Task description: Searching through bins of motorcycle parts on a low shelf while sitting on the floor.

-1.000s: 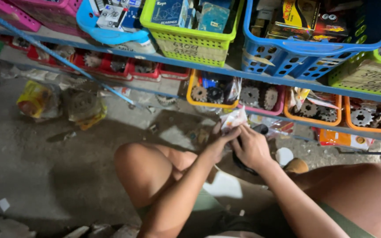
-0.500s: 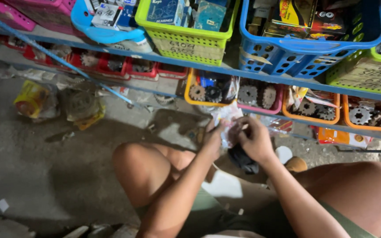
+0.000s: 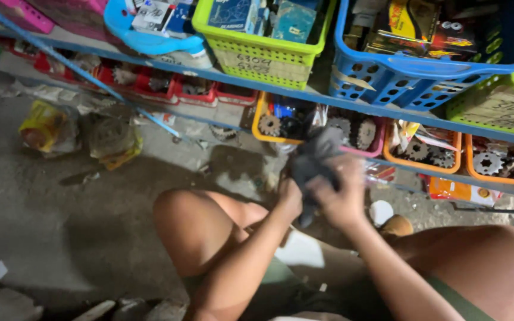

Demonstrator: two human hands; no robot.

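Note:
I squat before a low shelf rack, knees apart. My left hand (image 3: 291,198) and my right hand (image 3: 343,199) are raised together between my knees, both closed on a dark grey crumpled cloth (image 3: 310,161) that bulges up above the fingers. The hands and cloth are motion-blurred, so anything wrapped inside the cloth is hidden. Just behind the cloth, small orange and pink trays (image 3: 267,135) of metal sprockets sit on the bottom shelf.
A blue shelf rail (image 3: 239,80) carries a lime basket (image 3: 256,56) and a blue basket (image 3: 411,71) of boxed parts. More orange sprocket trays (image 3: 495,169) stand right. Plastic-bagged parts (image 3: 49,128) lie on the concrete floor at left. A thin blue rod (image 3: 72,68) slants down.
Both hands have lifted and moved slightly up toward the shelf. The pale packet seen earlier between the fingers is gone from sight; the dark cloth now bunches over the hands.

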